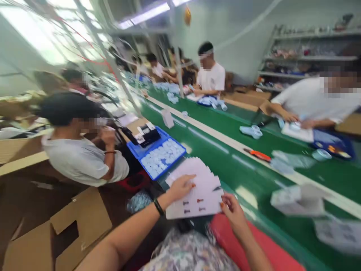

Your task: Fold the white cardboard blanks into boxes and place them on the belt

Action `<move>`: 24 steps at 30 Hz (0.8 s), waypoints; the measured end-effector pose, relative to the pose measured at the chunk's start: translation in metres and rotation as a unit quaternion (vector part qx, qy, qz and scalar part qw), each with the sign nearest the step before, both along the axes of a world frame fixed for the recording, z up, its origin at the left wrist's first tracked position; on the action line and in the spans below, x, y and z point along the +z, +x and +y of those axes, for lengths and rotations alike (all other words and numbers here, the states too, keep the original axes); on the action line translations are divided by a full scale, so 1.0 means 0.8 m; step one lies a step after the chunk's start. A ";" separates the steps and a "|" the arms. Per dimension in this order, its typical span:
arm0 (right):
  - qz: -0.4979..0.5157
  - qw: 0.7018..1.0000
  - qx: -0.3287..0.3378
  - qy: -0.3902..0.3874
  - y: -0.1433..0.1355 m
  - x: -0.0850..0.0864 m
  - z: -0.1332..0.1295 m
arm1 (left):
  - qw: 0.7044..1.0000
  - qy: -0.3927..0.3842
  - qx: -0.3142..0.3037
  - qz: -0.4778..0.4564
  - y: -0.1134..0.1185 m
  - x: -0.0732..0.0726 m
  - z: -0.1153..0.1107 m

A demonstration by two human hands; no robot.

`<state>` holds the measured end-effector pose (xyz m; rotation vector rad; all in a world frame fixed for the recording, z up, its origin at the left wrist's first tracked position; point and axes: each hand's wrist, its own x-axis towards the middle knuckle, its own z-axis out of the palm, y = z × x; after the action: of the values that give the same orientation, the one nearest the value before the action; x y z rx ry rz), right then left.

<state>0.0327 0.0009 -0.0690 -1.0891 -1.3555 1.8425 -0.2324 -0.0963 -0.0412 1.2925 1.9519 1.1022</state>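
A fanned stack of flat white cartons (201, 177), the top one printed with several small dark and red tool-like pictures, lies over the near edge of the green belt. My left hand (180, 188) rests on the upper left of the stack, palm down with the fingers stretched across it. At the right edge, my right hand (232, 209) is closed, its thumb and fingertips pinching the cartons there. Just beyond the stack is a blue tray (156, 175) full of small pale-blue parts.
Past the tray a white box (167, 118) stands on the green conveyor (205, 139). Orange-handled pliers (258, 154) lie on it, and blurred white boxes (299, 199) sit at right. An open cardboard box (70, 229) is at lower left. Co-workers sit along both sides.
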 end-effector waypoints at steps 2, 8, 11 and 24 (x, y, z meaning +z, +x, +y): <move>0.027 0.999 0.033 -0.033 0.021 0.024 -0.006 | 0.999 -0.007 -0.032 -0.036 0.014 0.003 0.013; 0.061 0.991 0.069 -0.094 0.088 0.058 -0.019 | 0.993 0.011 -0.116 0.002 0.063 0.026 0.016; 0.054 0.989 0.103 -0.091 0.119 0.070 -0.028 | 0.991 0.007 -0.130 -0.022 0.092 0.033 0.011; -0.066 0.976 0.185 -0.098 0.196 0.031 -0.044 | 0.979 -0.020 -0.199 0.028 0.186 0.023 -0.030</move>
<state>0.1892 -0.0341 -0.0444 -1.1312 -1.5632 2.2472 -0.0839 -0.1200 -0.0230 1.6163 1.6434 0.8298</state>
